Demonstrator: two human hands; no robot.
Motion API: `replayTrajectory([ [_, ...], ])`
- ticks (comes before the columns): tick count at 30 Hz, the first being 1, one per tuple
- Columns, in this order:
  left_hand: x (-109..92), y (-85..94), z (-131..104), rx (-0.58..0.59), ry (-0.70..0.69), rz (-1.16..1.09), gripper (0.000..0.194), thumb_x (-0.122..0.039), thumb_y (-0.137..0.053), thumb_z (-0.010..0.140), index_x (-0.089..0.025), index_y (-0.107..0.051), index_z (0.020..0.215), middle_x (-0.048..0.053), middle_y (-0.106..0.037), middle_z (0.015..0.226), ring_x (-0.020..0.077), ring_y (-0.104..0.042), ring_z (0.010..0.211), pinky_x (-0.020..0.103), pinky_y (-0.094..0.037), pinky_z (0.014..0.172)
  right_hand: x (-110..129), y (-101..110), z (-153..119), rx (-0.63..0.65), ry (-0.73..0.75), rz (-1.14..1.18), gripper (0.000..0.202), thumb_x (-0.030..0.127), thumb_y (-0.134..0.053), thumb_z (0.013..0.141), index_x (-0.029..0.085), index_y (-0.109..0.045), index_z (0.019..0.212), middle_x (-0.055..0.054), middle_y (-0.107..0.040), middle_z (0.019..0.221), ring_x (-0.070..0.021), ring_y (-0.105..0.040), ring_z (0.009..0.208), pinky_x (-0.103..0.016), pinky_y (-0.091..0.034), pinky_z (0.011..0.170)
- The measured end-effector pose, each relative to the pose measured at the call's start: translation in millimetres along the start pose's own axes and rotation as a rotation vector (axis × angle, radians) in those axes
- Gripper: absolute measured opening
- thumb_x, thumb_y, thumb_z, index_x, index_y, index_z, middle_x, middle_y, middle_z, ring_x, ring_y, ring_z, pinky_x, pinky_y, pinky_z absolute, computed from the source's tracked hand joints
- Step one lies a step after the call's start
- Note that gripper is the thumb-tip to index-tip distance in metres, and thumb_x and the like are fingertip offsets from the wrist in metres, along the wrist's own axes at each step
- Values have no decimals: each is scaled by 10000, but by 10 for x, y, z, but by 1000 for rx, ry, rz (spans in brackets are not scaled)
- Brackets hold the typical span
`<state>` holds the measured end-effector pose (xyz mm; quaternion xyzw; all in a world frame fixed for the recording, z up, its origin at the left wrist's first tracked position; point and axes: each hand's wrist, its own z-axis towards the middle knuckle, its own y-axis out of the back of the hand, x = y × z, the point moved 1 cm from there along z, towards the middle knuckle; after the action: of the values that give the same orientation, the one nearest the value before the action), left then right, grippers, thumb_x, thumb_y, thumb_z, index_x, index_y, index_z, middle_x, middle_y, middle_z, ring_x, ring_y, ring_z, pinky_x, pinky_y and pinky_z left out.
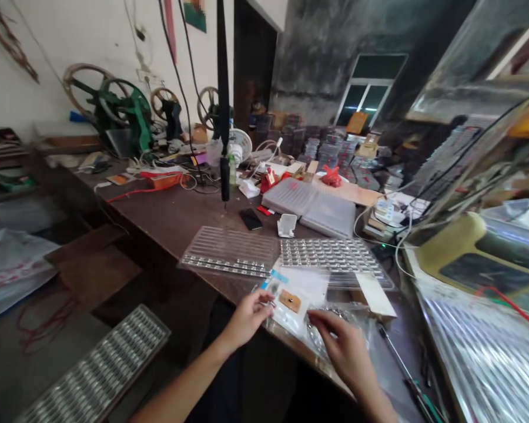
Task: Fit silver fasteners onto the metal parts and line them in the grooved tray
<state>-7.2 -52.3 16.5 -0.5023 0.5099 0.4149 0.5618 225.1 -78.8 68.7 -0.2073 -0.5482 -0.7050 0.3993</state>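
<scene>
At the desk's front edge my left hand [249, 317] has its thumb and fingertips brought together. Something tiny may be between them, too small to name. My right hand [341, 338] is pinched over a clear plastic bag [356, 314] of small shiny metal parts; what its fingertips hold is hidden. Between the hands, a small brown block [286, 302] with a dark round piece on top rests on white sheets [311, 282]. Behind lie two clear ribbed trays: the left tray [233, 238] has metal parts in its near rows, the right tray [330, 252] in many rows.
A screwdriver [403, 361] lies right of my right hand, near a white box [374, 294]. A phone [250, 219] and a white case [286, 225] are farther back. A black rod [224, 117] hangs over the desk. Another filled tray [101, 364] is low on the left.
</scene>
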Motion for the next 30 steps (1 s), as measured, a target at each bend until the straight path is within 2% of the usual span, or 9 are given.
replayTrajectory([
  [2, 27, 80, 114, -4, -51, 78, 356, -421, -736, 824, -139, -676, 1034, 91, -707, 999, 198, -679, 895, 304, -518, 832, 24, 8, 103, 2, -25, -32, 241, 327, -550, 972, 203, -751, 920, -90, -801, 863, -250, -764, 765, -344, -584, 695],
  [5, 66, 141, 382, -81, -150, 200, 426, -361, -730, 830, -148, -637, 1187, 111, -713, 1088, 208, -678, 976, 307, -519, 859, 8, -63, 332, 38, -25, -125, 175, 224, -588, 936, 173, -754, 916, -87, -783, 873, -209, -734, 797, -307, -549, 753],
  [7, 110, 114, 597, -83, -227, 336, 300, -302, -688, 862, -160, -667, 1125, 102, -723, 1084, 204, -676, 990, 317, -517, 894, -88, -162, 501, 96, -48, -184, 163, 143, -614, 891, 160, -771, 933, -88, -776, 902, -193, -714, 807, -298, -531, 781],
  [10, 140, 25, 800, -8, -326, 530, 147, -229, -637, 888, -183, -718, 1002, 77, -742, 1043, 202, -679, 921, 323, -532, 863, -219, -322, 667, 197, -139, -208, 195, 73, -624, 852, 165, -783, 916, -63, -783, 870, -174, -704, 766, -276, -516, 764],
  [14, 125, -28, 799, 67, -383, 599, 154, -242, -637, 927, -199, -747, 1026, 60, -771, 1030, 197, -703, 869, 309, -546, 832, -275, -469, 691, 320, -122, -225, 215, 67, -603, 890, 177, -786, 910, -55, -793, 904, -183, -714, 819, -273, -510, 789],
  [18, 124, -11, 732, 50, -392, 596, 131, -230, -671, 909, -196, -756, 1004, 46, -780, 968, 191, -712, 820, 284, -545, 775, -314, -543, 591, 341, -76, -292, 233, 83, -572, 941, 187, -777, 982, -67, -783, 995, -192, -713, 917, -274, -503, 837],
  [25, 96, -9, 726, 79, -431, 630, 103, -216, -692, 906, -190, -767, 972, 44, -775, 950, 186, -701, 832, 286, -537, 790, -220, -610, 464, 486, 48, -694, 247, 173, -495, 1037, 152, -699, 1175, -116, -723, 1050, -222, -662, 924, -300, -451, 690],
  [30, 85, -13, 724, 41, -400, 662, 125, -236, -707, 891, -182, -779, 977, 53, -784, 965, 187, -706, 818, 288, -548, 787, -180, -578, 507, 570, 173, -764, 292, 131, -425, 1052, 114, -661, 1223, -131, -696, 1067, -230, -627, 959, -318, -439, 698],
])
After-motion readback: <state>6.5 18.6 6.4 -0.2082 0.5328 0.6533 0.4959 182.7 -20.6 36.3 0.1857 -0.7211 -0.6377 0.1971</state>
